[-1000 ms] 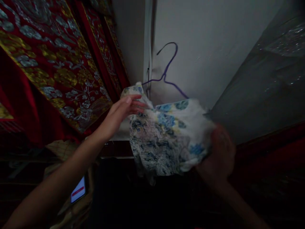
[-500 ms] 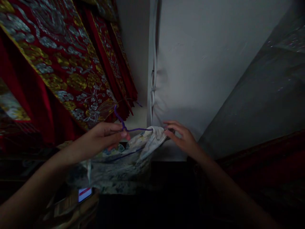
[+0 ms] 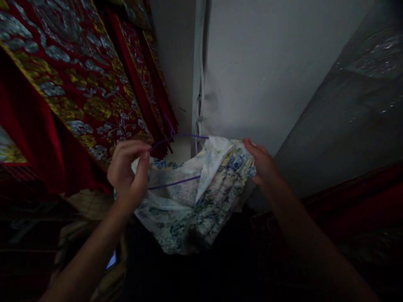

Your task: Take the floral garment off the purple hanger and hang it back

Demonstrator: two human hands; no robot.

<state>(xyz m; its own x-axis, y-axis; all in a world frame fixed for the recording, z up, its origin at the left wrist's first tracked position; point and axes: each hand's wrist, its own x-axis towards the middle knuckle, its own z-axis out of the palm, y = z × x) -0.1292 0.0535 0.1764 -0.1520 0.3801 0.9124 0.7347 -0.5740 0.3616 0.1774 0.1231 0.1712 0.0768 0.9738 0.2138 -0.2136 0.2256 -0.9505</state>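
Observation:
A white garment [image 3: 217,193] with a blue, green and yellow floral print is spread out between my two hands. A thin purple clothes hanger [image 3: 173,183] runs through its neck opening, the hook pointing up and left. The hanger's right end is hidden under the white fabric. At the upper left, my left hand [image 3: 129,167] pinches the hanger's left end; some fabric shows beside these fingers. My right hand [image 3: 263,162] grips the garment's right edge, thumb side up, with its other fingers partly hidden behind the cloth.
Red cloth hangings [image 3: 91,92] with gold and silver embroidery fill the left. White cables [image 3: 199,84] run down the pale wall [image 3: 252,75] ahead. Clear plastic sheeting [image 3: 362,96] covers the right side. A lit phone [image 3: 111,261] lies at the lower left.
My left hand has moved from the hanger's neck to its left end. The right hand has closed on the garment's edge, and the garment is now raised and spread wider.

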